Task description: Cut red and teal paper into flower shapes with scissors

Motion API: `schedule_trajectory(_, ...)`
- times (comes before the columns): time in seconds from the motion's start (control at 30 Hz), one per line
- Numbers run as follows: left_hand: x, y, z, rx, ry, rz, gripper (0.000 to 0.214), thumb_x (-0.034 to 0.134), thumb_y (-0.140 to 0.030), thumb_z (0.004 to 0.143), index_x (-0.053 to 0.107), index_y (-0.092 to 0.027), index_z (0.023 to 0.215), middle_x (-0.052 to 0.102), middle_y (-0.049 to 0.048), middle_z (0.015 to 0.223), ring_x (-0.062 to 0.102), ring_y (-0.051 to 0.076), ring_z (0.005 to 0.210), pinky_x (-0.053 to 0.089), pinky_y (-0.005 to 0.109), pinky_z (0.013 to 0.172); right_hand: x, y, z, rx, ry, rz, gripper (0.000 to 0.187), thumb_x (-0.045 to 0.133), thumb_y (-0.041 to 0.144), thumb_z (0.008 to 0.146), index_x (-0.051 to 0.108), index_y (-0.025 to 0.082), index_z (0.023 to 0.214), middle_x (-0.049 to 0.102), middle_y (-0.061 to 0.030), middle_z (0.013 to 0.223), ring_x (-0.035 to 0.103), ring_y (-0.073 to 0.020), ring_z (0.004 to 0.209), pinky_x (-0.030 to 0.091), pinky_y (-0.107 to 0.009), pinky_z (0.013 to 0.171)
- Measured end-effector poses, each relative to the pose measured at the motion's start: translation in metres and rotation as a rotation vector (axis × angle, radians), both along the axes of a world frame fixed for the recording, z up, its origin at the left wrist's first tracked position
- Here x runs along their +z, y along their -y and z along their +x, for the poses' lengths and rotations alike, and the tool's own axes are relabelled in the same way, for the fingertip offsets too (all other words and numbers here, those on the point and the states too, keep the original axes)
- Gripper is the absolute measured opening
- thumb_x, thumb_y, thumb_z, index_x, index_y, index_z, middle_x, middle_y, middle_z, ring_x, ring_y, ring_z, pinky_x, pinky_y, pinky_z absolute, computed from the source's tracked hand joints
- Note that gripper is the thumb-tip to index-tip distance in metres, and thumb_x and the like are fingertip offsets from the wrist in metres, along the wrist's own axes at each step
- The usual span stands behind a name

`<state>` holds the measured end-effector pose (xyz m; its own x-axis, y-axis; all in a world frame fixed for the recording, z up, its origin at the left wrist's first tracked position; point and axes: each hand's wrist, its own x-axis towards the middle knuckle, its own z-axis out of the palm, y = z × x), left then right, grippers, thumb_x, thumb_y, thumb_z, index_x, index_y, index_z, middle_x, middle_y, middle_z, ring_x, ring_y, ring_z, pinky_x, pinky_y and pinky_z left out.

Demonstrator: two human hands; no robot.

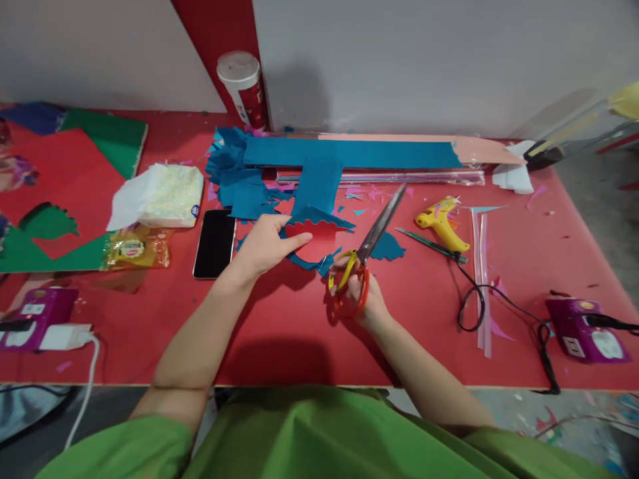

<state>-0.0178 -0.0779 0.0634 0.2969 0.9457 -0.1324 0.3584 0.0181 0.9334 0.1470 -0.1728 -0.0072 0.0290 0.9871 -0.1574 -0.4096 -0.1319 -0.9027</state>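
My left hand [264,244] pinches a red paper shape with a blue scalloped layer [314,237] just above the red table [279,326]. My right hand [362,296] grips scissors [372,243] by their red and yellow handles. The blades point up and to the right, beside the paper piece and apart from it. Blue paper scraps [387,247] lie under and around the blades.
A black phone [215,243] lies left of my left hand, with a tissue pack [160,195] and a snack packet [132,248] beyond. Blue paper sheets [349,154] and a cup [243,86] sit at the back. A yellow glue gun [442,223], glue sticks [482,266] and purple power strips [586,329] lie right.
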Motion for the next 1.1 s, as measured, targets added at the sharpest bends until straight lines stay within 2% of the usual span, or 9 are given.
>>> schedule_trajectory(0.17, 0.011, -0.001, -0.003, 0.106, 0.130, -0.037, 0.023, 0.071, -0.033, 0.061, 0.064, -0.013, 0.071, 0.066, 0.0014, 0.068, 0.059, 0.014, 0.058, 0.048, 0.024, 0.052, 0.001, 0.006, -0.003, 0.107, -0.022, -0.053, 0.043, 0.064, 0.055, 0.065, 0.056, 0.024, 0.094, 0.052, -0.0033, 0.087, 0.054, -0.0170, 0.078, 0.049, -0.024, 0.049)
schedule_trajectory(0.3, 0.019, -0.002, -0.003, 0.146, 0.189, -0.003, 0.022, 0.072, -0.031, 0.061, 0.066, -0.013, 0.073, 0.068, 0.0006, 0.069, 0.062, 0.014, 0.060, 0.050, 0.022, 0.053, 0.004, 0.008, -0.003, 0.120, -0.050, -0.071, 0.045, 0.065, 0.056, 0.064, 0.055, 0.024, 0.093, 0.053, -0.0037, 0.087, 0.054, -0.0165, 0.077, 0.048, -0.023, 0.048)
schedule_trajectory(0.47, 0.028, -0.006, -0.002, 0.164, 0.177, 0.042, 0.019, 0.071, -0.028, 0.062, 0.066, -0.013, 0.071, 0.068, -0.0003, 0.070, 0.063, 0.014, 0.064, 0.051, 0.022, 0.057, -0.001, 0.010, 0.000, 0.139, -0.060, -0.015, 0.045, 0.063, 0.056, 0.067, 0.055, 0.025, 0.097, 0.056, -0.0043, 0.091, 0.056, -0.0159, 0.078, 0.048, -0.023, 0.051)
schedule_trajectory(0.63, 0.030, -0.009, -0.003, 0.181, 0.214, 0.033, 0.020, 0.073, -0.029, 0.061, 0.066, -0.015, 0.073, 0.070, 0.0011, 0.076, 0.063, 0.015, 0.070, 0.052, 0.024, 0.064, -0.013, 0.007, 0.000, 0.120, 0.004, -0.036, 0.057, 0.062, 0.065, 0.059, 0.055, 0.024, 0.098, 0.057, -0.0078, 0.100, 0.057, -0.0206, 0.088, 0.049, -0.026, 0.053)
schedule_trajectory(0.8, 0.028, -0.008, -0.004, 0.178, 0.265, 0.009, 0.020, 0.074, -0.028, 0.060, 0.067, -0.015, 0.074, 0.070, 0.0015, 0.077, 0.064, 0.015, 0.071, 0.053, 0.025, 0.064, -0.013, 0.006, 0.000, 0.166, -0.084, -0.011, 0.052, 0.064, 0.059, 0.062, 0.057, 0.024, 0.100, 0.056, -0.0072, 0.100, 0.055, -0.0204, 0.092, 0.046, -0.023, 0.052)
schedule_trajectory(0.93, 0.027, -0.007, 0.000, 0.144, 0.267, -0.024, 0.022, 0.074, -0.029, 0.060, 0.066, -0.014, 0.075, 0.068, -0.0004, 0.070, 0.063, 0.014, 0.062, 0.052, 0.023, 0.056, -0.006, 0.009, -0.002, 0.141, -0.108, -0.011, 0.045, 0.056, 0.059, 0.072, 0.058, 0.022, 0.098, 0.055, -0.0068, 0.093, 0.056, -0.0177, 0.081, 0.043, -0.022, 0.049)
schedule_trajectory(1.1, 0.021, -0.006, 0.006, 0.108, 0.342, -0.127, 0.024, 0.073, -0.027, 0.061, 0.067, -0.016, 0.081, 0.068, -0.0012, 0.070, 0.063, 0.013, 0.058, 0.054, 0.024, 0.054, -0.004, 0.010, -0.005, 0.057, -0.014, -0.001, 0.052, 0.052, 0.065, 0.071, 0.058, 0.019, 0.095, 0.053, -0.0048, 0.081, 0.051, -0.0144, 0.065, 0.041, -0.023, 0.048)
